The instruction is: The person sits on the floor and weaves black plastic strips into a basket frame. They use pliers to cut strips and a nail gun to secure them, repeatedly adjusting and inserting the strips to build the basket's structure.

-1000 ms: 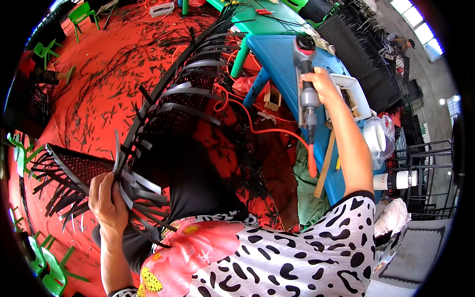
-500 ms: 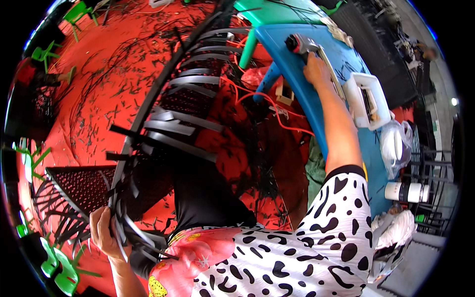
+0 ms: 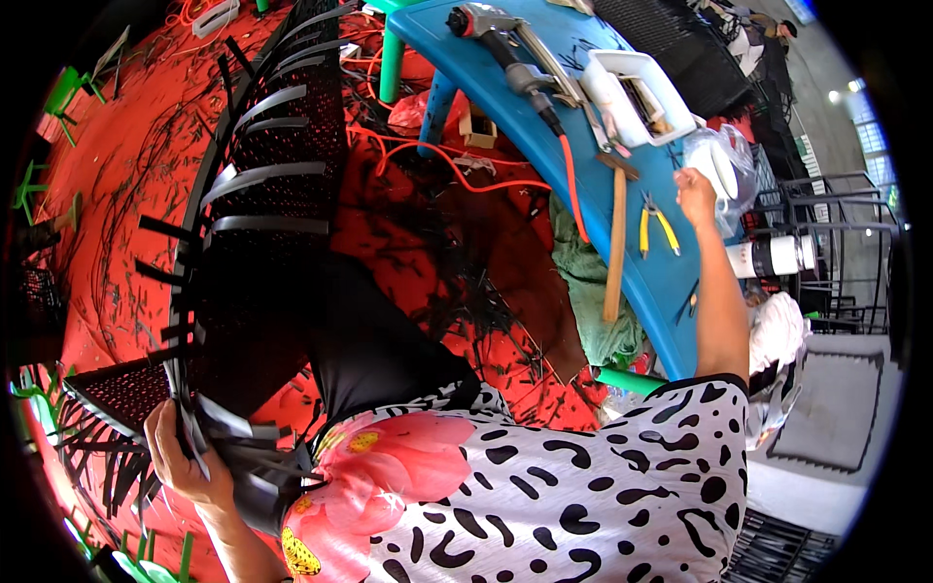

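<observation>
We had our two hands well apart, the left hand point(image 3: 185, 459) low on the left of the scene and the right hand point(image 3: 694, 194) out over the blue table point(image 3: 671, 291) on the right. Our left hand was closed around the near end of the black woven frame point(image 3: 282, 197), its fingers wrapped over the rail point(image 3: 191, 228) and some loose strips. From that grip the frame's long axis ran away from us to the far side, bending a little to the right, with grey strips point(image 3: 267, 174) sticking out rightward across the weave. The frame thus lay well to the left of our right hand, and only the left touched it. Our right hand had its fingers bunched; we could not tell whether they pinched anything. Just left of it and slightly nearer lay yellow-handled pliers point(image 3: 651, 208), handles toward us, with a wooden-handled hammer point(image 3: 616, 243) beyond them to the left, roughly parallel. Farther off we saw an air tool point(image 3: 515, 73) on its orange hose point(image 3: 571, 185), and near the right hand's other side a clear plastic bag point(image 3: 743, 170).
</observation>
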### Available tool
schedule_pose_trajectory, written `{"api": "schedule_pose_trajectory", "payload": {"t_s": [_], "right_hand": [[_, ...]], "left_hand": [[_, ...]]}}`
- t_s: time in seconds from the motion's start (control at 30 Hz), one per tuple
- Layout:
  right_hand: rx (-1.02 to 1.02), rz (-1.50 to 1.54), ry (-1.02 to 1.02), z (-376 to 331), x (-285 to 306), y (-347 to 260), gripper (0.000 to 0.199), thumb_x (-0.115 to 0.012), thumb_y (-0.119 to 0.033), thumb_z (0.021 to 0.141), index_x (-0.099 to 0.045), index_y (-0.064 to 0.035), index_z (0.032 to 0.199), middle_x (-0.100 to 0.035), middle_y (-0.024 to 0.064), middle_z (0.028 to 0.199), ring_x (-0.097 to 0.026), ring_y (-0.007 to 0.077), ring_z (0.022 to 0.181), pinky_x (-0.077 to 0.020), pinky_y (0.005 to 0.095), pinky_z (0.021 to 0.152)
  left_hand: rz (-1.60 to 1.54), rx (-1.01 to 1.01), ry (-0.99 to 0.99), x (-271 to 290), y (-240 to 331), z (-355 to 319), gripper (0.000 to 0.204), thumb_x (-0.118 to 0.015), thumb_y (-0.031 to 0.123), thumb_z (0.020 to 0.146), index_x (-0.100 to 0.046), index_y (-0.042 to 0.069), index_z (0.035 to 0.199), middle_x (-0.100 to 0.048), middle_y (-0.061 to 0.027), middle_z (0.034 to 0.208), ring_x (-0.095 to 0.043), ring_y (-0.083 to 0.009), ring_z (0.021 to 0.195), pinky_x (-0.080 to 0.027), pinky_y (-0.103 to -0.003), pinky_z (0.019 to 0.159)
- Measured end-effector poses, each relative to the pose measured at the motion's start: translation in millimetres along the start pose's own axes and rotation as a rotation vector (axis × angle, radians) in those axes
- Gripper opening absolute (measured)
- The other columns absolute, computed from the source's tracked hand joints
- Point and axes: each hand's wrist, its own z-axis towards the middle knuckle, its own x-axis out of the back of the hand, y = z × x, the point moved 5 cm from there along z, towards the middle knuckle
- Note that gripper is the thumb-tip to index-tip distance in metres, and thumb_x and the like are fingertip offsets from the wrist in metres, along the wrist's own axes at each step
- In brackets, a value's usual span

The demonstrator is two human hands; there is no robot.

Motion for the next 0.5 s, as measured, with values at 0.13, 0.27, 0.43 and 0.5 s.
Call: {"api": "schedule_pose_trajectory", "payload": {"t_s": [0.13, 0.27, 0.43, 0.5], "right_hand": [[0.020, -0.258, 0.037, -47, -9, 28, 0.069, -0.066, -0.052, 0.076, -0.058, 0.0035, 0.115, -0.059, 0.0267, 0.112, -0.057, 0.0368, 0.107, -0.0432, 0.0416, 0.092], [-0.052, -0.248, -0.050, -67, -26, -12, 0.075, -0.065, -0.061, 0.072, -0.058, 0.0027, 0.112, -0.058, 0.0268, 0.112, -0.056, 0.0392, 0.106, -0.0436, 0.0434, 0.092], [0.067, -0.415, 0.073, -62, -39, -24, 0.071, -0.064, -0.066, 0.068, -0.061, 0.0004, 0.095, -0.063, 0.0242, 0.100, -0.060, 0.0413, 0.096, -0.0471, 0.0481, 0.081], [-0.118, -0.246, -0.110, -73, -34, 10, 0.074, -0.067, -0.064, 0.065, -0.064, 0.0001, 0.103, -0.065, 0.0227, 0.099, -0.062, 0.0376, 0.095, -0.0475, 0.0454, 0.080]], "left_hand": [[-0.062, 0.021, -0.048, 1, 5, 7, 0.024, -0.050, -0.009, 0.082, -0.057, -0.007, 0.105, -0.060, -0.0197, 0.094, -0.060, -0.0340, 0.083, -0.048, -0.036, 0.076], [-0.090, 0.016, -0.052, 6, 7, 8, 0.024, -0.051, -0.010, 0.080, -0.058, -0.005, 0.103, -0.059, -0.0180, 0.089, -0.060, -0.0325, 0.077, -0.049, -0.034, 0.070], [-0.064, 0.100, -0.037, 22, -3, -12, 0.023, -0.053, -0.011, 0.079, -0.059, -0.006, 0.101, -0.058, -0.0181, 0.086, -0.059, -0.0325, 0.075, -0.048, -0.034, 0.068], [-0.127, 0.134, -0.033, 20, 1, -6, 0.023, -0.057, -0.008, 0.076, -0.060, -0.005, 0.098, -0.058, -0.0180, 0.085, -0.059, -0.0332, 0.075, -0.048, -0.034, 0.067]]}}
